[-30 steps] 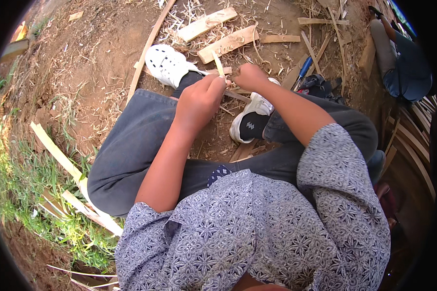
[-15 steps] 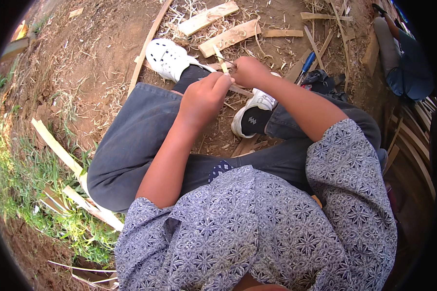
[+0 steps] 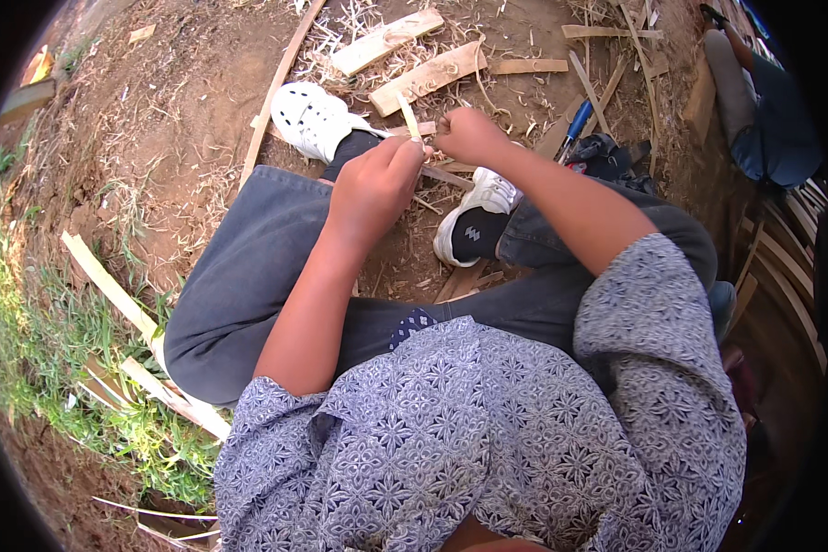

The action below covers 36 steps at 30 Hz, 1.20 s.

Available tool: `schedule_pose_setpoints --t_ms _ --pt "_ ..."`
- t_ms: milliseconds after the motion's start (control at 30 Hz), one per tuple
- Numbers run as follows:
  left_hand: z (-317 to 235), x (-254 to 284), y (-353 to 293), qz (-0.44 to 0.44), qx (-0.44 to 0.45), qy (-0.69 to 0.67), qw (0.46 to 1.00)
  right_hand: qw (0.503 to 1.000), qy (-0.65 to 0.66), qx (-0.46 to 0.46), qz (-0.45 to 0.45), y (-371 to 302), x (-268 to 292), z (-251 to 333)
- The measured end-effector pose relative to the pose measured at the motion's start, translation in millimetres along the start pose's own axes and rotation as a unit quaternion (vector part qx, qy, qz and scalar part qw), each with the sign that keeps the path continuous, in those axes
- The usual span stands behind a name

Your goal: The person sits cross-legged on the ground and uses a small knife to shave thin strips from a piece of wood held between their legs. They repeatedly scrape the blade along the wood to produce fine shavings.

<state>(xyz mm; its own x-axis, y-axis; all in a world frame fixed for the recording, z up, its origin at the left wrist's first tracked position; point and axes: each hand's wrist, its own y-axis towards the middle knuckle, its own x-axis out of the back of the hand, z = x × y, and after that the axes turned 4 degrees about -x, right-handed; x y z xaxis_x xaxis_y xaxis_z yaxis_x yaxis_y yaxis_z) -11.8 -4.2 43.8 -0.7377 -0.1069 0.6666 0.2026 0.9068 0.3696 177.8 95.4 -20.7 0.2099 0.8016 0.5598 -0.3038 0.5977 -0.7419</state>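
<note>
A short pale strip (image 3: 408, 117) of wood or bamboo stands up from the closed fingers of my left hand (image 3: 374, 184), which grips its lower end. Close on its right, my right hand (image 3: 472, 138) is closed in a fist, its knuckles just apart from the left fingertips. What sits inside that fist is hidden. Both hands are held out over the ground between my white clogs, the left clog (image 3: 309, 118) and the right clog (image 3: 474, 207).
Two flat wood pieces, one nearer (image 3: 430, 77) and one farther (image 3: 387, 42), lie among curled shavings. A blue-handled tool (image 3: 580, 120) rests beside a dark bundle (image 3: 607, 156). Long strips lie on the grass (image 3: 110, 368) at left. Another person's leg (image 3: 731, 92) shows at far right.
My right hand has moved slightly right, away from the strip. A thin dark blade seen at its fingers earlier no longer shows. The left hand still grips the strip.
</note>
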Motion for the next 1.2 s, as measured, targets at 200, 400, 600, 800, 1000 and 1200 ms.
schedule_pose_setpoints --t_ms 200,400,600,800,1000,1200 --pt "2 1 -4 -0.002 0.008 0.008 1.0 0.996 -0.065 0.051 0.03 -36 26 36" --pt "1 -4 -10 0.034 -0.024 0.012 0.999 0.998 -0.055 -0.009 0.015 -7 -6 21" --pt "0 -7 -4 0.008 -0.004 -0.008 1.0 0.995 -0.044 -0.09 0.002 50 -44 -10" --pt "6 -2 -5 -0.018 0.002 -0.006 1.0 0.998 -0.028 -0.043 0.027 25 -11 13" --pt "7 0 -4 0.011 0.002 -0.006 1.0 0.995 -0.071 0.049 0.05 -35 35 36" --pt "3 -1 -3 0.008 -0.018 -0.01 1.0 0.994 -0.102 0.04 0.017 5 7 22"
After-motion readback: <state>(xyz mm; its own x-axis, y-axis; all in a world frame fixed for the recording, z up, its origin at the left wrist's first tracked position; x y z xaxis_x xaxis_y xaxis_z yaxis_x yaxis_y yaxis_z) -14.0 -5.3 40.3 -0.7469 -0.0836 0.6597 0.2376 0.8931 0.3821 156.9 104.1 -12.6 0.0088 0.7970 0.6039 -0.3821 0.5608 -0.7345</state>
